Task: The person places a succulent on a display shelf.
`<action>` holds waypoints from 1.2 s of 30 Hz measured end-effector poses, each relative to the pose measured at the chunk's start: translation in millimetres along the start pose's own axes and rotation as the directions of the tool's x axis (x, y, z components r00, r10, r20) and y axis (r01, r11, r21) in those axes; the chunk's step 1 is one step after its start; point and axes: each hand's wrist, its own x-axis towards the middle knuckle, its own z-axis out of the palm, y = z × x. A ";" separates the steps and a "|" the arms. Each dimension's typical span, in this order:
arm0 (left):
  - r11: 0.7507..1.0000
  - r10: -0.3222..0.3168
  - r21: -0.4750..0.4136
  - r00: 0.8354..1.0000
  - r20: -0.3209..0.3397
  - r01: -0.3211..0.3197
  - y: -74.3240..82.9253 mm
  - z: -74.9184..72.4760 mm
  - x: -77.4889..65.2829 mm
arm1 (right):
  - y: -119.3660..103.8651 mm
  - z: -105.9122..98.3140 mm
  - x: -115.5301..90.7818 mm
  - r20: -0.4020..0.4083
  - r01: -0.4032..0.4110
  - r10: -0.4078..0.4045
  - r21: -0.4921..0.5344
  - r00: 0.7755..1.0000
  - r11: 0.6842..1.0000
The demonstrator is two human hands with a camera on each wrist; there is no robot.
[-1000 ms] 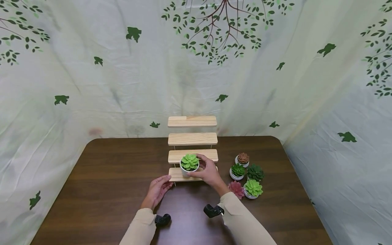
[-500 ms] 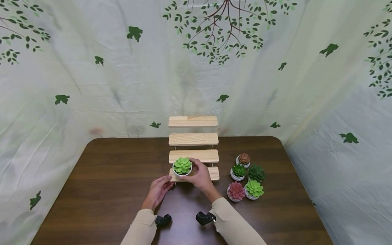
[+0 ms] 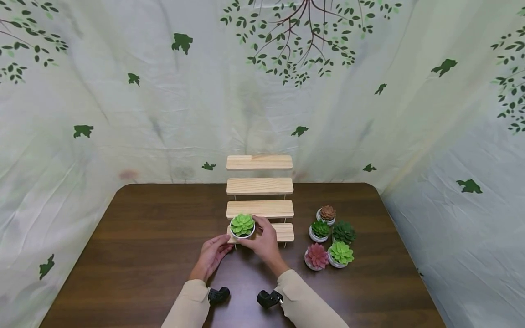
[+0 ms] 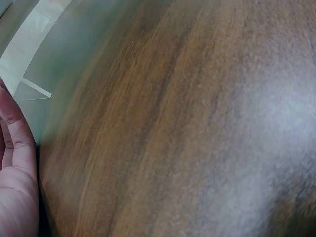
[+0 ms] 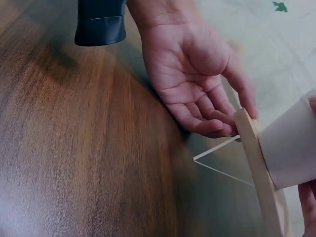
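I see that the right hand (image 3: 265, 242) grips the potted succulent (image 3: 242, 224) between thumb and fingers, at the left end of the lowest shelf (image 3: 285, 232), where its white pot (image 5: 289, 148) appears to touch the wood. The left hand (image 3: 210, 257) pinches the same end, with the thumb above and the fingers below. My first worry is the edge: the pot is close to it, so if it is released with part of the base outside, it could tip down to the tabletop (image 3: 151, 255). My second worry is the wooden stand (image 3: 259, 186), because its thin leg (image 5: 217, 148) looks light (I judge this only by eye), and a push on this end might tilt or shift everything. Also the left thumb lies near the pot, so the base could bump it. About brands and labels, I can read none: the black device (image 3: 219, 296) on the left wrist shows no legible mark, and the curtain (image 3: 197, 105) behind carries printed leaves and branches, without letters that I can find
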 end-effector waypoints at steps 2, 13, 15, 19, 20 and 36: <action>1.000 -0.005 0.002 1.000 0.000 0.005 -0.4 0.4 0.2 | 4.2 1.2 -0.2 -0.007 -0.006 0.006 0.002 1.000 1.000; 1.000 -0.006 0.012 1.000 0.011 0.006 -2.5 2.4 0.8 | 6.8 -0.8 -2.6 -0.010 0.019 -0.018 0.047 1.000 0.999; 1.000 -0.004 0.019 1.000 0.012 0.003 -2.9 2.7 0.9 | 6.8 -1.2 -2.5 -0.010 0.013 -0.013 0.028 1.000 1.000; 1.000 -0.005 0.021 1.000 0.013 0.005 -3.4 3.8 1.2 | 0.2 -3.6 -4.5 -0.011 0.031 -0.032 -0.010 0.999 0.999; 1.000 -0.007 0.021 1.000 0.014 0.007 -3.5 4.1 1.2 | -4.3 -5.3 -6.0 -0.008 0.039 -0.039 -0.006 0.999 0.999; 0.999 -0.019 0.035 1.000 -0.016 0.019 1.6 2.6 1.2 | -30.3 -70.4 -7.5 -0.146 0.066 -0.033 0.226 0.989 0.972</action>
